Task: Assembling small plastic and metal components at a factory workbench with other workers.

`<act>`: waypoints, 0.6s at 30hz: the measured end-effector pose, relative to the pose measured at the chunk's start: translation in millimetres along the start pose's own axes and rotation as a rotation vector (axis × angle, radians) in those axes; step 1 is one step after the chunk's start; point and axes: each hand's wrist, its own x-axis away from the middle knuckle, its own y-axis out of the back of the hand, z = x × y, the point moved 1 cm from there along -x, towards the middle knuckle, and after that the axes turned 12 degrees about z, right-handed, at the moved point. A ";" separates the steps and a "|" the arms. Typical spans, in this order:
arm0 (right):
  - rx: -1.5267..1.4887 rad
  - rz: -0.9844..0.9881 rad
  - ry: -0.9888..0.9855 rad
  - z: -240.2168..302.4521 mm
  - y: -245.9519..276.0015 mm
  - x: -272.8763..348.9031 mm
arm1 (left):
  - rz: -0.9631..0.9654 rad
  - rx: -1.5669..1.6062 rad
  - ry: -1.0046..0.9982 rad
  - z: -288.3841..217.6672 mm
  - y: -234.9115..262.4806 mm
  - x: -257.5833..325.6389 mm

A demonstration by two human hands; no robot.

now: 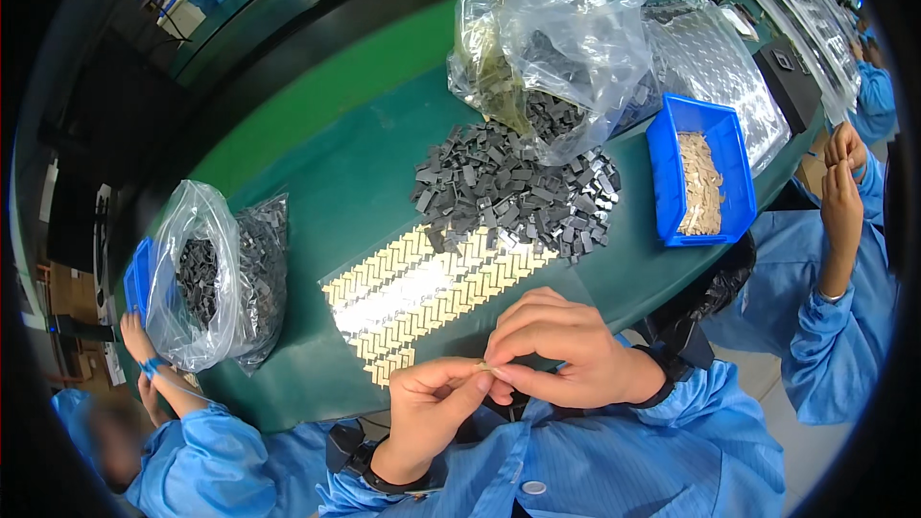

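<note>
My left hand [427, 412] and my right hand [566, 350] meet in front of my body, thumbs and fingertips pinched together. Between the fingertips shows a small beige piece [484, 365], mostly covered, so its exact kind cannot be made out. Just beyond my hands lies a shiny sheet [398, 302] with rows of cream angled stickers [389, 334]; some near its lower edge are gone. A heap of small dark grey rectangular parts [508, 177] covers the sheet's far end.
A blue bin [662, 182] of beige pieces [700, 187] stands right. Clear bags [595, 29] [197, 326] of dark parts sit behind the heap and at left. Co-workers' hands [842, 192] [139, 341] show on both sides of the green table [331, 163].
</note>
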 end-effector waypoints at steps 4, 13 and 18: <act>0.074 -0.009 0.017 0.7 0.9 0.5 | -0.004 -0.069 0.002 0.1 -2.3 -1.8; 0.295 0.030 0.036 4.9 5.6 0.1 | -0.147 -0.635 -0.195 -6.4 -9.7 -1.2; 0.455 0.021 0.087 8.9 6.8 -3.2 | -0.154 -0.917 -0.246 -11.3 -15.5 -4.8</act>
